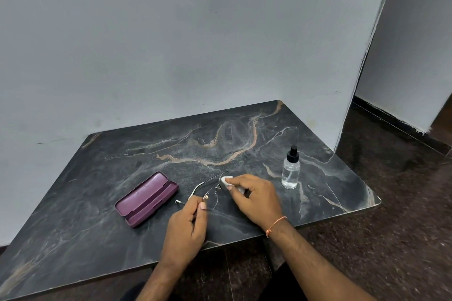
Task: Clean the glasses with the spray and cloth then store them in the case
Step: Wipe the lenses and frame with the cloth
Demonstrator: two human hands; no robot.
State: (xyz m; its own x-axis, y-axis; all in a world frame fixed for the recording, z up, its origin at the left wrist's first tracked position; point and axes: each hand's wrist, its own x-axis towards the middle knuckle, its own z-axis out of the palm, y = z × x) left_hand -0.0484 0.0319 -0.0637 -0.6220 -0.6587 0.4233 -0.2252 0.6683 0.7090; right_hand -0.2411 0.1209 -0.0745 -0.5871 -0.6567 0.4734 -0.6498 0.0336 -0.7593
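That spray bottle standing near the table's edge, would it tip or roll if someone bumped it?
The spray bottle stands tall and narrow on a small base, so a sideways nudge would probably topple it. Its body looks round, so once down it might roll across the smooth table. It appears clear and partly filled, likely light and somewhat slippery to grip.

Dark marble table (244, 139), open purple case (146, 199), clear spray bottle (290, 170) upright

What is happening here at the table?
A person is cleaning glasses over a dark marble table. The left hand holds the frame, and the right hand rubs one lens with a white cloth. The spray bottle stands upright to the right. The purple case lies open on the left, nothing in it.
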